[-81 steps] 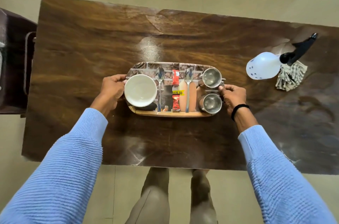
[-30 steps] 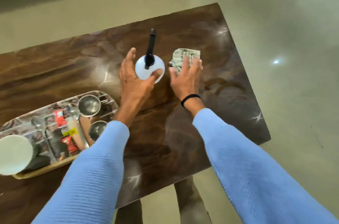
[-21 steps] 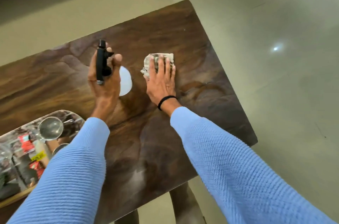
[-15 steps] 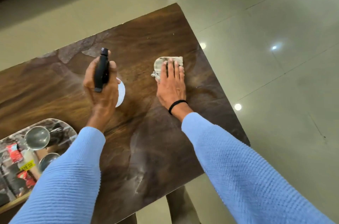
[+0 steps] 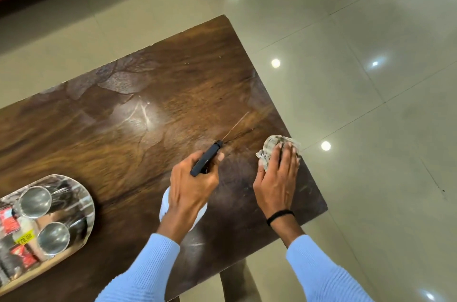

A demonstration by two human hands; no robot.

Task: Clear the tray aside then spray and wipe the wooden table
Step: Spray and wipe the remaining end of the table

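Note:
My left hand [image 5: 191,186] grips a white spray bottle [image 5: 165,205] by its black nozzle head [image 5: 206,159], held above the dark wooden table [image 5: 148,116]. A thin jet of liquid shoots from the nozzle toward the table's right end. My right hand [image 5: 278,179] lies flat on a checked cloth [image 5: 269,147] at the table's right edge. The oval tray [image 5: 85,196] sits at the lower left, partly out of frame, holding two steel cups [image 5: 34,201], red sachets and other items.
The table's right edge and near corner [image 5: 321,207] lie close to my right hand. Glossy beige floor tiles [image 5: 358,79] surround the table. My legs [image 5: 237,282] show below the near edge.
My left hand has tilted the spray bottle and moved it right, and a jet now comes from the nozzle. My right hand with the cloth has shifted to the table's right edge.

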